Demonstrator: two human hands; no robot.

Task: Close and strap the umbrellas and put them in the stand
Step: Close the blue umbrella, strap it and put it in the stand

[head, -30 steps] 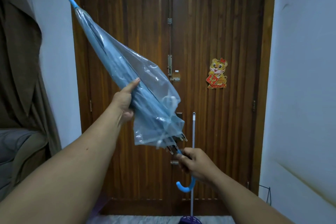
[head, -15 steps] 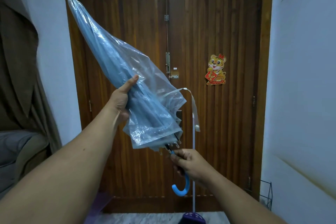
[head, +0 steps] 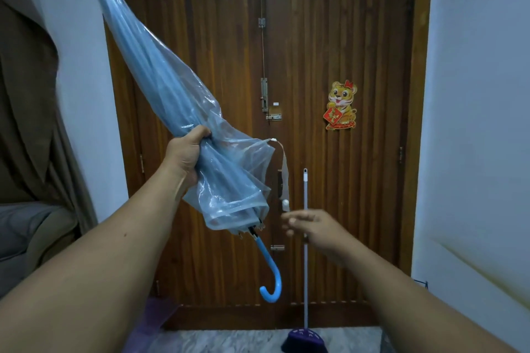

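A folded clear-blue umbrella [head: 160,89] slants from its tip at the upper left down to a blue hooked handle [head: 271,275] at centre. My left hand [head: 186,155] grips the bunched canopy around its lower part. The canopy's strap [head: 284,178] hangs loose on the right, with a white button at its end. My right hand [head: 312,228] is blurred, just below and right of that button, fingers apart and holding nothing. A bit of black wire stand [head: 421,284] shows at the right wall.
A closed double wooden door [head: 344,37] with a tiger sticker [head: 341,104] fills the front. A broom [head: 305,252] leans on it, its purple head on the floor. A brown curtain [head: 28,94] and a grey sofa [head: 25,226] are at the left.
My right hand let go of the umbrella's handle and rose toward the hanging strap end. My left hand slid down and closed tighter around the canopy. The strap has swung free.
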